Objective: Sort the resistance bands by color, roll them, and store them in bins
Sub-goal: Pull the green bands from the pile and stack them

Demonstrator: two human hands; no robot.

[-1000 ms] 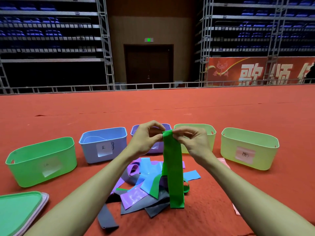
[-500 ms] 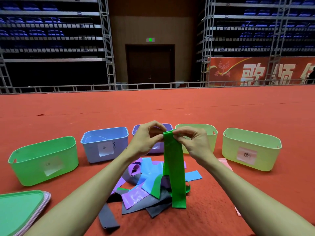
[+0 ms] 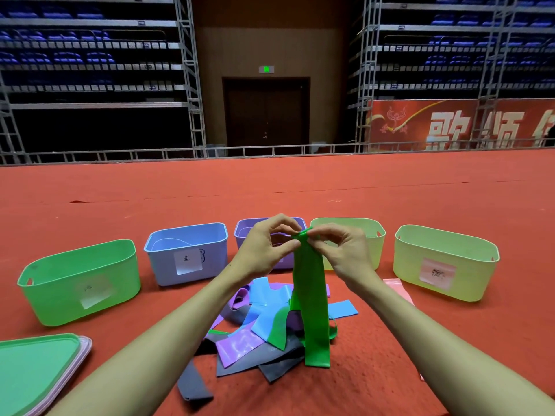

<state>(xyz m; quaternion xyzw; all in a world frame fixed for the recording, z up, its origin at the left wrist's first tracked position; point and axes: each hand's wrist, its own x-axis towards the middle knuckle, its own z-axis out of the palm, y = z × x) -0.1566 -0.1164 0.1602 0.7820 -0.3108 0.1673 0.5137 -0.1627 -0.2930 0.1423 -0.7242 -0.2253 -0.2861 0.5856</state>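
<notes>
A green resistance band (image 3: 310,307) hangs straight down from both my hands, its lower end resting on the carpet. My left hand (image 3: 264,247) and my right hand (image 3: 339,250) pinch its top edge, which is folded over a little between the fingertips. Under it lies a loose pile of bands (image 3: 255,334) in blue, purple, grey and green. Behind stand a green bin (image 3: 81,280), a blue bin (image 3: 186,250), a purple bin (image 3: 243,232) partly hidden by my left hand, and two pale yellow-green bins (image 3: 369,235) (image 3: 444,262).
Stacked lids (image 3: 39,367), green on top of pink, lie at the lower left. A pink band (image 3: 398,291) lies on the red carpet beside my right forearm. Open carpet stretches behind the bins to a metal rail (image 3: 270,151).
The fingertips have bunched and folded the band's top edge over; earlier it was held flat. The hanging band sits slightly higher off the pile.
</notes>
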